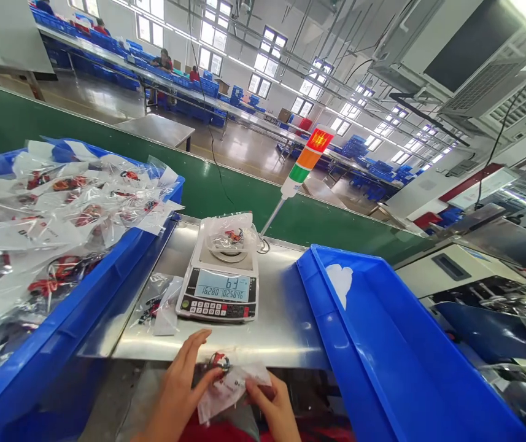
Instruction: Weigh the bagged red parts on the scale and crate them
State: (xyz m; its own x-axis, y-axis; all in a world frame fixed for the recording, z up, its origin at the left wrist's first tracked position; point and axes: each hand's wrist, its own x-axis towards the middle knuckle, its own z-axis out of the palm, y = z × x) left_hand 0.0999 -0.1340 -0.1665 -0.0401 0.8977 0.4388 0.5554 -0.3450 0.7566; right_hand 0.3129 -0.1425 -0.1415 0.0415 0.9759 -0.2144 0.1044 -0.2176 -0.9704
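My left hand point(177, 387) and my right hand point(274, 402) hold a clear plastic bag point(232, 388) with a white label, just off the front edge of the steel table point(281, 331). A small red and black item with coiled cable shows inside it. Ahead of my hands stands a digital counting scale point(219, 287), its display lit, with a similar bag point(230, 234) on its pan. Another bag point(156, 304) lies on the steel left of the scale, nearest my left hand.
A blue bin point(78, 307) piled with many bags is on the left, and an empty-looking blue tray point(350, 307) is on the right. A stack light point(311, 156) glows red behind the scale. Beyond a green partition, workers sit at long benches with blue crates.
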